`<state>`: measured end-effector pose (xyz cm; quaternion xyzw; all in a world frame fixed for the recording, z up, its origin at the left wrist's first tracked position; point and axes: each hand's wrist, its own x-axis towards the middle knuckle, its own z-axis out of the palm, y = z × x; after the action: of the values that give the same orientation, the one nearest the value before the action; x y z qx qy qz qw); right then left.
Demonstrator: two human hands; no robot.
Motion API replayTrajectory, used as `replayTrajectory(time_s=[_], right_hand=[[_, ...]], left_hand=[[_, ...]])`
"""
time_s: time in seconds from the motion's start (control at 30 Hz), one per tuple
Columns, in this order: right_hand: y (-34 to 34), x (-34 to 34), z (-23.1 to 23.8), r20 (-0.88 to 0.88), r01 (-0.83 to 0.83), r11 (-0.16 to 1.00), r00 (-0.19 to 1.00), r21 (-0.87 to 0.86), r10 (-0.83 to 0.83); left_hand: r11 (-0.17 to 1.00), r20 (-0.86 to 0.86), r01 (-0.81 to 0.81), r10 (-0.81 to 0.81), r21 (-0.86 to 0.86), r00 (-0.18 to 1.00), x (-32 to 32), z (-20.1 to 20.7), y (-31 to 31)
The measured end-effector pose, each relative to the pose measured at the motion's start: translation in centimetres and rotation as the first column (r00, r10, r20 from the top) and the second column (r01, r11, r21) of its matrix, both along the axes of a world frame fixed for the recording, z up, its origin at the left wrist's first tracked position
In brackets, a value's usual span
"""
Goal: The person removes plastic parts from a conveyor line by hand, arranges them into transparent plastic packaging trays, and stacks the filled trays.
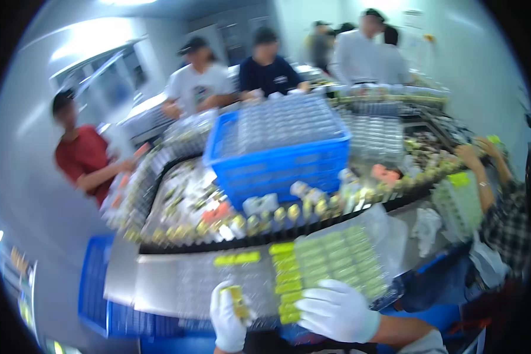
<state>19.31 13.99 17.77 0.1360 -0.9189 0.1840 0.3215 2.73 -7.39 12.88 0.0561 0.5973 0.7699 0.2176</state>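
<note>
My left hand (pixel 228 321), in a white glove, is closed round a small yellow box-like piece (pixel 238 302). To its right, my right hand (pixel 335 311), also gloved, has its fingers stretched out at the near end of a column of yellow-green pieces (pixel 285 277). That column stands along the left side of a clear plastic tray (pixel 343 256) whose rows of pockets look pale green. Beneath my left hand lies another clear plastic tray (pixel 203 289), with two yellow-green pieces (pixel 237 258) in its far row. Blur hides the finer detail of the pieces.
Beyond the steel worktop (pixel 153 283) runs a curved conveyor (pixel 265 227) lined with small gold-topped items. Stacked clear trays fill a blue crate (pixel 277 168). Several people stand around the line; at the right, a co-worker's hands (pixel 478 153) reach over it. Blue crates (pixel 94 289) stand lower left.
</note>
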Motion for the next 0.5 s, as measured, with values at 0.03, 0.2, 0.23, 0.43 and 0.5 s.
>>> replayTrajectory(time_s=[0.03, 0.2, 0.23, 0.43, 0.5], right_hand=[[-0.8, 2.5, -0.2, 0.023, -0.014, 1.000, 1.000, -0.019, 0.014], [-5.0, 12.0, -5.5, 0.128, 0.178, 0.961, 0.980, -0.213, -0.154], [-5.8, 12.9, -6.5, 0.133, 0.179, 0.963, 0.979, -0.201, -0.154], [-5.5, 12.6, -11.3, -0.075, 0.275, 0.935, 0.952, -0.225, -0.298], [-3.6, 13.7, -10.7, -0.032, 0.502, 0.854, 0.859, -0.134, -0.510]], left_hand=[[0.996, -0.058, 0.018, -0.023, -0.085, 0.998, 0.7, -1.0, -1.6], [0.885, -0.344, -0.358, 0.250, -0.298, 0.905, -5.3, -6.6, -7.2], [0.871, -0.351, -0.393, 0.283, -0.296, 0.892, -8.5, -7.0, -8.3], [0.291, -0.747, -0.697, -0.117, -0.656, 0.654, -28.1, -15.3, -31.3], [0.215, -0.660, -0.625, -0.179, -0.750, 0.730, -28.1, -18.3, -21.4]])
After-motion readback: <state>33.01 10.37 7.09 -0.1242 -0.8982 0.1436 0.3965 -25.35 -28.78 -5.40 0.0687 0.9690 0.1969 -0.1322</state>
